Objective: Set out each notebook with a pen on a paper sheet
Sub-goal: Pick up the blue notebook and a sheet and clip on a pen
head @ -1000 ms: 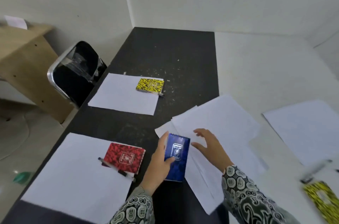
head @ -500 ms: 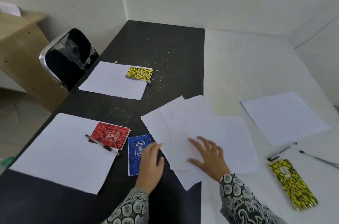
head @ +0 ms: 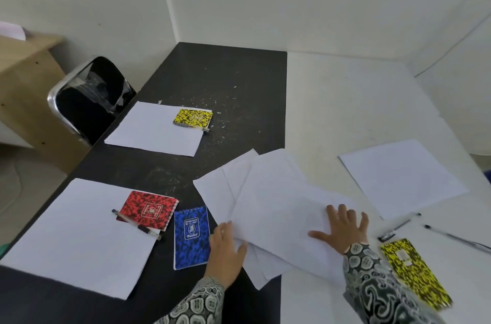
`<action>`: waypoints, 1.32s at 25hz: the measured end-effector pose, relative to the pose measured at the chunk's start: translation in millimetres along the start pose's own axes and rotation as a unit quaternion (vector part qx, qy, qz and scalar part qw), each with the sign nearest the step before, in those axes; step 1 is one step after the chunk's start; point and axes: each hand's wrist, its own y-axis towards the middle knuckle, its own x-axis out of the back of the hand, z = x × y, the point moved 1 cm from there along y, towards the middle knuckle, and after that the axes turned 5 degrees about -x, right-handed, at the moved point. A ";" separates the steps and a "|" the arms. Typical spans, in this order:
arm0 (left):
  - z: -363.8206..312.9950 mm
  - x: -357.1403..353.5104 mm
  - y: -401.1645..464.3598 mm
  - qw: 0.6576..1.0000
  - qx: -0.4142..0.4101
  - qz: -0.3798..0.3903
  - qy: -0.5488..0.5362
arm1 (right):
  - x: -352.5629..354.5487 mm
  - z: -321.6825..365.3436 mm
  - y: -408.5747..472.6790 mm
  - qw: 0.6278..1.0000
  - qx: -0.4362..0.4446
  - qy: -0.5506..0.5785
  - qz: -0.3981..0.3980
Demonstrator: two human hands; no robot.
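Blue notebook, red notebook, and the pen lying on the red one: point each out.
blue notebook (head: 191, 237): head view, middle of its cover, on the bare black table.
red notebook (head: 148, 210): head view, centre of its cover, around the emblem.
pen (head: 136, 224): head view, mid-barrel, across the red notebook's near edge.

The left hand (head: 225, 252) has its fingertips tucked under the loose paper stack (head: 276, 207), so can't see if it's pinching a sheet. Lower sheets mostly covered. Far pen (head: 192, 127) mostly hidden under the yellow notebook (head: 193, 117). Right-side pen (head: 457, 238) runs off frame.
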 end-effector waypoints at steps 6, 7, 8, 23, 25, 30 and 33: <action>-8.8 10.1 19.1 0.967 0.051 -0.078 -0.235 | 2.2 10.7 11.9 0.993 0.068 0.063 -0.079; -13.7 13.8 22.0 0.955 0.055 -0.070 -0.283 | 2.7 7.6 16.0 0.991 0.085 0.095 -0.049; -17.1 16.4 24.6 0.943 0.056 -0.059 -0.323 | 1.8 4.8 18.3 0.989 0.088 0.119 -0.004; -18.7 6.5 7.6 0.893 0.151 -0.012 -0.424 | 3.0 22.2 -16.9 0.841 -0.062 0.538 -0.006; -23.0 13.5 5.0 0.919 0.101 -0.016 -0.379 | 4.4 20.6 -22.5 0.841 -0.026 0.540 -0.028; -49.7 41.5 2.1 0.932 -0.079 -0.145 -0.322 | 33.9 26.1 -45.8 0.755 0.043 0.646 -0.104; -59.0 51.5 -0.9 0.920 -0.144 -0.220 -0.290 | 56.1 33.2 -56.8 0.695 0.088 0.704 -0.119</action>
